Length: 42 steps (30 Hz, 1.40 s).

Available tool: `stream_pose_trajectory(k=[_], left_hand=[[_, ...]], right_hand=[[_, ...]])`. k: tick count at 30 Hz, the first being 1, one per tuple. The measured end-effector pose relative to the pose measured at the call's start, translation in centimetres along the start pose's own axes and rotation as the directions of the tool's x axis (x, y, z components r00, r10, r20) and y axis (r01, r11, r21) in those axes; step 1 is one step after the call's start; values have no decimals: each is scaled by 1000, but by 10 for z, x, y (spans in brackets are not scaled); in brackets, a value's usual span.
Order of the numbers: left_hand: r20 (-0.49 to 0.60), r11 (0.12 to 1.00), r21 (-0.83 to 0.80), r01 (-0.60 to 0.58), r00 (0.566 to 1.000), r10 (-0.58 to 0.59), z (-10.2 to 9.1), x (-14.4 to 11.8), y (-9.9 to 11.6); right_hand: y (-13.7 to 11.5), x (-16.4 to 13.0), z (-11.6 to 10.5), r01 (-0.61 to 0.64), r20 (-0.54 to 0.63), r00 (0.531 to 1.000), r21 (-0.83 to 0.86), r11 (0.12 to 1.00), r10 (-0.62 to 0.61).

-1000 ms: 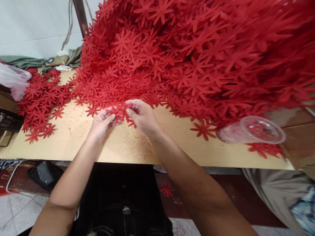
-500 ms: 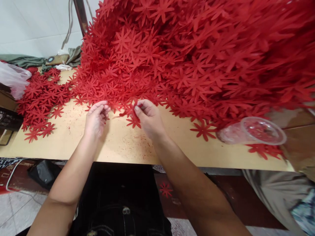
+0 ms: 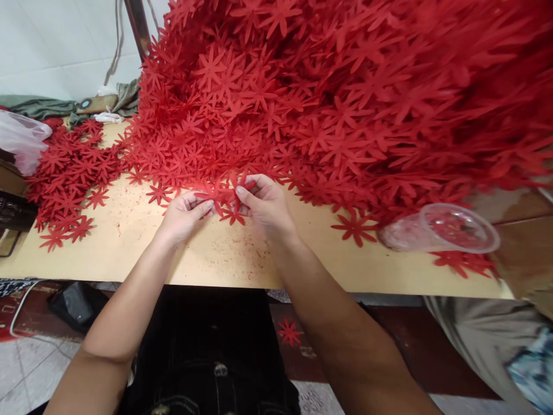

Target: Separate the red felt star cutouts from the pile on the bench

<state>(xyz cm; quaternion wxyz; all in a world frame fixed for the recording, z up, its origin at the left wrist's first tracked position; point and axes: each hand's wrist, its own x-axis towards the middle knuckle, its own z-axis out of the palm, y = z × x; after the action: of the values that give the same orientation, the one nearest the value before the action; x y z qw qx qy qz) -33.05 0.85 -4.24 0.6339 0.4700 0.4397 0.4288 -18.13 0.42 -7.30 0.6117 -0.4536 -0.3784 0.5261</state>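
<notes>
A person's two hands meet over a tan worktop at the foot of a great heap of red flower cut-outs. The left hand and right hand pinch opposite sides of a small cluster of flowers, thumb pressed to fingers on each side, the cluster held just above the board and right at the near edge of the heap. One loose flower lies on the worktop directly beneath the right thumb.

The heap rises from the worktop's far side and fills the upper right of the view, its nearest petals blurred. A lower spread of flowers covers the left end of the worktop, well apart from the hands, with a clear plastic bag beside it at the edge. Behind that spread lie a grey-green cloth and a small flat tool against a white wall.

To the right, a clear plastic cup lies on its side at the heap's edge, its mouth turned towards the camera; a single flower rests between cup and hands. Red crumbs speckle the bare board. One flower lies on the floor under the worktop, by the person's dark trousers. Another person's grey-clad leg shows at lower right.
</notes>
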Motion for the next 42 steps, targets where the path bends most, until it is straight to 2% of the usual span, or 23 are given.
stream_pose_trajectory(k=[4, 8, 10, 13, 16, 18, 21, 23, 25, 27, 28, 30, 32, 34, 37, 39, 42], left_hand=[[-73, 995, 85, -45, 996, 51, -4, 5, -4], [-151, 988, 129, -83, 983, 103, -14, 10, -4], [-187, 988, 126, -90, 976, 113, -18, 11, -3], [-147, 991, 91, -102, 982, 115, -15, 11, 0], [-7, 994, 56, -96, 995, 96, -5, 9, 2], [42, 994, 53, -93, 995, 91, -2, 8, 3], [-27, 989, 81, -122, 992, 125, -12, 9, 5], [-117, 982, 116, -148, 980, 162, -27, 15, 7], [-189, 965, 186, -183, 958, 217, -45, 26, 8], [-233, 914, 333, -231, 919, 317, -60, 40, 8], [-254, 864, 434, -253, 887, 387, -66, 47, 8], [-257, 724, 637, -267, 811, 525, -74, 55, 8], [-191, 576, 775, -259, 774, 604, -76, 56, 8], [-97, 476, 839, -262, 790, 606, -72, 49, 10], [-21, 425, 864, -270, 824, 566, -56, 33, 11], [-15, 463, 841, -280, 843, 538, -40, 24, 10], [-6, 651, 693, -310, 900, 435, -14, 20, 4]], right_hand=[[0, 2, -8, 69, 34, 997, -17, 998, -68], [-9, 3, -25, 161, -71, 985, 33, 986, -158], [-15, 1, -31, 166, -81, 983, 39, 985, -162], [-22, -5, -23, 88, 93, 992, -26, 996, -85], [-23, -10, -2, 17, 313, 950, -92, 996, 13], [-21, -9, 7, 16, 359, 933, -129, 992, 31], [-19, -3, 6, 53, 241, 970, -131, 990, -20], [-19, 4, -2, 62, 107, 993, -106, 992, -51], [-20, 11, -9, 21, 16, 1000, -71, 997, -20], [-21, 17, -11, -32, 7, 999, -40, 999, 33], [-22, 19, -10, -41, 20, 999, -37, 998, 42], [-21, 22, -6, -21, 35, 999, -55, 998, 23], [-20, 23, -1, -1, 10, 1000, -91, 996, 2], [-17, 24, 1, 7, -28, 1000, -155, 988, -12], [-13, 23, 1, 46, -52, 997, -276, 960, -63], [-11, 22, 2, 83, -45, 994, -311, 947, -102], [-9, 19, 8, 118, -30, 991, -282, 952, -131]])
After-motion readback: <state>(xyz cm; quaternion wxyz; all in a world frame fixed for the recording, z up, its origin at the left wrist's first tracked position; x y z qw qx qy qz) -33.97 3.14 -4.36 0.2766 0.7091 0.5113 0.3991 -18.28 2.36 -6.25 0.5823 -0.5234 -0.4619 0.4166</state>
